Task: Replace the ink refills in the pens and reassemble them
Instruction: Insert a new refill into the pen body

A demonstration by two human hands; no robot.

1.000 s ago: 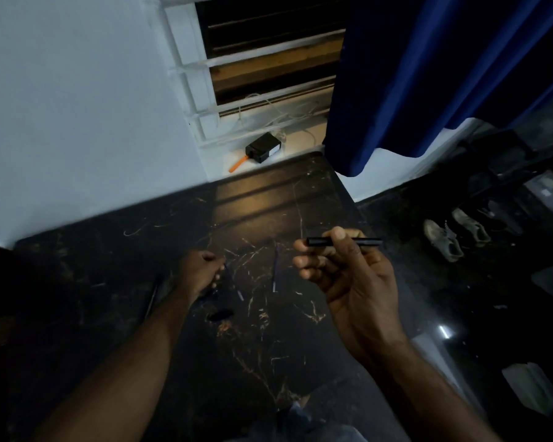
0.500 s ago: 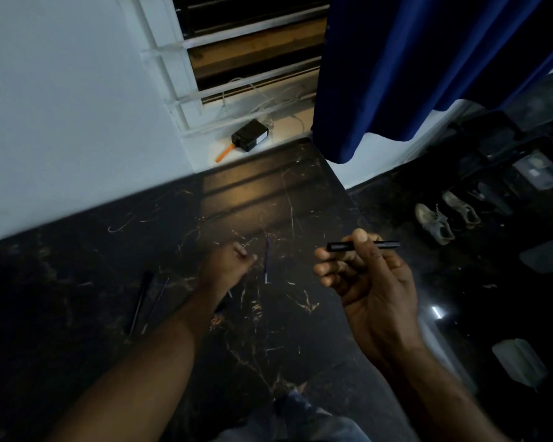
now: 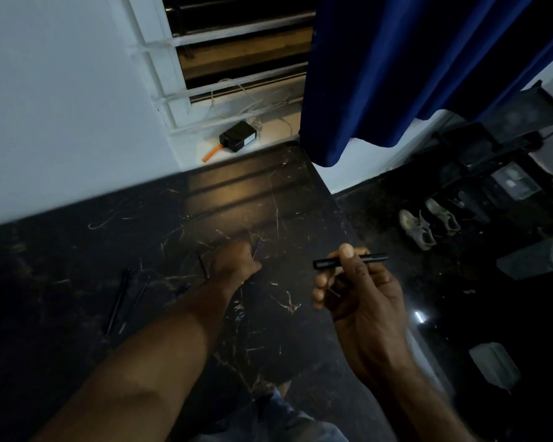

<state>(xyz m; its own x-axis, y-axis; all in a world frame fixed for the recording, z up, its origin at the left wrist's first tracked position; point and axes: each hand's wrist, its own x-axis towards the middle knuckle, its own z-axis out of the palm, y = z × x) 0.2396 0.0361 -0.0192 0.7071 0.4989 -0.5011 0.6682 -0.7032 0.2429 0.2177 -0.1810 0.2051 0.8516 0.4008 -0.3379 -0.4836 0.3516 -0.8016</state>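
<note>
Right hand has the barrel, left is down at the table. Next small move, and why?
Probably have the left hand lift the thin refill at its fingertips to the black barrel, whose end juts free of the pinching right hand.

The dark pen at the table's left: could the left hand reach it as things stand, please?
Probably yes: the dark pen lies in the open with nothing between it and the left hand, though its fingers are curled by a blue refill.
</note>
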